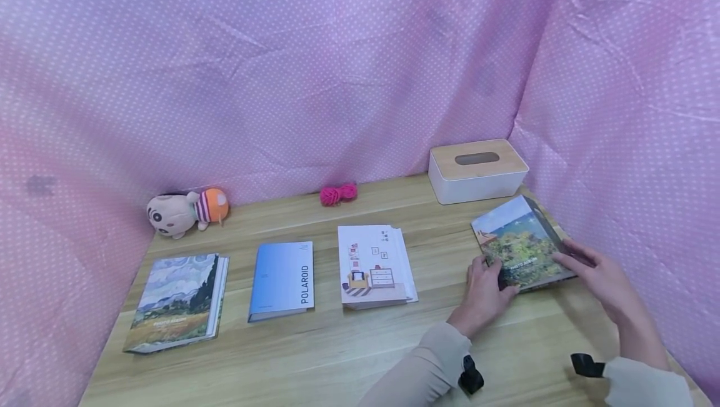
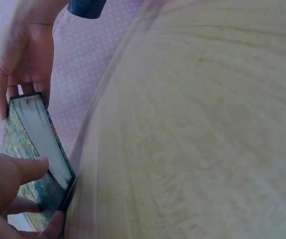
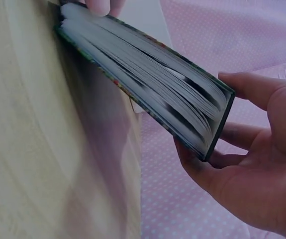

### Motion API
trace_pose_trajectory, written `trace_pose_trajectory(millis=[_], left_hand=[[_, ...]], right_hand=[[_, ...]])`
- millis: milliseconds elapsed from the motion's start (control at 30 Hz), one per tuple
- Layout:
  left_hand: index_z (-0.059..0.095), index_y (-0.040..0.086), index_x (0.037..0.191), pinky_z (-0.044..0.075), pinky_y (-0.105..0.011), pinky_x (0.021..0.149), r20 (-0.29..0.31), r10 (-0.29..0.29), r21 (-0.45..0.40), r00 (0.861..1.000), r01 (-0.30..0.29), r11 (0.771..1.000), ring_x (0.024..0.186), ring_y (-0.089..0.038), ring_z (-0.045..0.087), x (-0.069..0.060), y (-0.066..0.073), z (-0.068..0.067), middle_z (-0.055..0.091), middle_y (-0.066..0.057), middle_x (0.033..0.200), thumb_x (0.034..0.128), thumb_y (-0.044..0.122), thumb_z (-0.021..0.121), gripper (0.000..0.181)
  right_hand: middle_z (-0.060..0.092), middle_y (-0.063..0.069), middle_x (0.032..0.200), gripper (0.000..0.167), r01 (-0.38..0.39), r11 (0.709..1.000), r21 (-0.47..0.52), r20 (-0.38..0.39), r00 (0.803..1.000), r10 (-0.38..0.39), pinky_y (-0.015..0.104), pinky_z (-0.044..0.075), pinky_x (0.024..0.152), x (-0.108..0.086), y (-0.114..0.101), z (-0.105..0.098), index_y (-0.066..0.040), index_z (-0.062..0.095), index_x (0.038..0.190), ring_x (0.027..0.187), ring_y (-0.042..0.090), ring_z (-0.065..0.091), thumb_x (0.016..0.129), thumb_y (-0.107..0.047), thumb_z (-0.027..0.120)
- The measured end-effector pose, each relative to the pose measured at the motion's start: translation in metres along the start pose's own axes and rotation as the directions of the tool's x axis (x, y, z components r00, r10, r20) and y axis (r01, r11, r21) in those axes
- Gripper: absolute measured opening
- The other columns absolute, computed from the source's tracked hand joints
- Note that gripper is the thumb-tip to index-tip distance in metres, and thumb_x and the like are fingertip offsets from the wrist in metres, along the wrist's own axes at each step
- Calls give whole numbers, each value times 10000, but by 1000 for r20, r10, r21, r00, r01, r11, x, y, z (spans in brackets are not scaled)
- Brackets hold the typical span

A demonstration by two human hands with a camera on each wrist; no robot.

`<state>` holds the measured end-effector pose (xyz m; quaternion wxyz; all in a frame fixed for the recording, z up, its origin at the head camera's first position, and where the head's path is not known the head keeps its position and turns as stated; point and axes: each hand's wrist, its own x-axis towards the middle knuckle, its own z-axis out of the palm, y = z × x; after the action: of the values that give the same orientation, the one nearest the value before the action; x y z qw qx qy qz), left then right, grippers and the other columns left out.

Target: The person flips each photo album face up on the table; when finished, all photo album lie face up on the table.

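Both hands hold a photo album [image 1: 520, 244] with a painted garden cover at the right of the table. My left hand [image 1: 488, 291] grips its near left corner; in the left wrist view the thumb [image 2: 31, 169] lies by the page edges. My right hand [image 1: 604, 279] pinches the dark spine side, thumb on the cover and fingers underneath, as the right wrist view shows. There the album [image 3: 143, 79] is tilted, its spine side raised off the table and its left end low. Its white pages show between the covers.
Left of the hands lie a white illustrated album [image 1: 371, 269], a blue Polaroid album [image 1: 281, 279] and a landscape-painting album [image 1: 174, 301]. Behind stand a tissue box [image 1: 478, 172], pink yarn [image 1: 339, 194] and a plush toy [image 1: 185, 212]. Pink dotted cloth [image 1: 337, 82] surrounds the table.
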<state>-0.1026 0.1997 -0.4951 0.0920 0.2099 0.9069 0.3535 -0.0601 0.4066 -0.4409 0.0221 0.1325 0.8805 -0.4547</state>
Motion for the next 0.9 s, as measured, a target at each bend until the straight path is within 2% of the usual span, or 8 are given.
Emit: trace_pose_trajectory(millis=[100,200,333,433,533,733,800,900], left_hand=[[456,245,1424,394,-254,1047,0,14,16,1000,-14,1000,1349,-161,364,2,-1,-2,369,-23,1485,893,468,626,601],[451,268,1424,400,-258,1042,5,16,-7,1000,-16,1000,1335,-169,388,5,-4,-5,395,-20,1473,889,462,633,597],[428,291,1434,419,-268,1036,15,14,-77,1000,-13,997,1332,-168,404,8,-7,-7,401,-13,1471,901,440,625,588],[417,282,1443,424,-256,1028,12,26,-102,1000,-25,994,1318,-161,420,9,-9,-9,416,-20,1458,911,438,611,587],[403,269,1454,436,-234,1002,12,40,-133,999,-38,990,1287,-140,443,10,-10,-12,432,-16,1440,917,454,595,600],[373,265,1472,438,-232,990,-8,90,-214,996,-90,973,1260,-122,464,10,-8,-20,452,-22,1425,927,488,560,618],[354,267,1481,428,-237,1005,-18,118,-229,993,-119,966,1278,-131,453,10,-7,-23,447,-34,1437,933,497,541,623],[313,280,1496,424,-242,1012,-30,157,-248,987,-160,956,1294,-137,440,10,-5,-28,427,-40,1457,945,510,508,628]], right_hand=[[239,330,1492,745,24,1000,2,2,1000,-24,-28,338,755,1,-2,-1,32,219,1488,1388,184,312,976,-431,498],[298,302,1482,733,43,999,8,-9,999,-43,-6,365,747,3,-4,-2,51,240,1476,1202,-65,412,978,-419,499],[534,-118,1334,678,89,993,71,-42,995,-86,3,383,740,4,-6,-2,50,325,1447,972,-233,413,966,-376,543],[496,-347,1113,604,122,983,138,-59,992,-115,0,387,746,3,-9,-1,0,388,1436,936,-257,422,961,-325,569],[489,-373,1095,540,132,973,189,-68,990,-121,-1,396,757,2,-13,2,-65,436,1429,950,-247,446,957,-285,582],[535,-362,1082,501,165,950,265,-81,986,-149,9,427,770,1,-20,7,-69,469,1408,966,-210,502,948,-217,602],[559,-321,1099,489,190,923,335,-72,982,-177,19,437,778,0,-22,9,-57,470,1403,976,-182,523,949,-181,600],[599,-213,1136,450,241,836,493,-58,968,-245,51,466,805,0,-24,14,-19,483,1383,998,-108,574,949,-86,580]])
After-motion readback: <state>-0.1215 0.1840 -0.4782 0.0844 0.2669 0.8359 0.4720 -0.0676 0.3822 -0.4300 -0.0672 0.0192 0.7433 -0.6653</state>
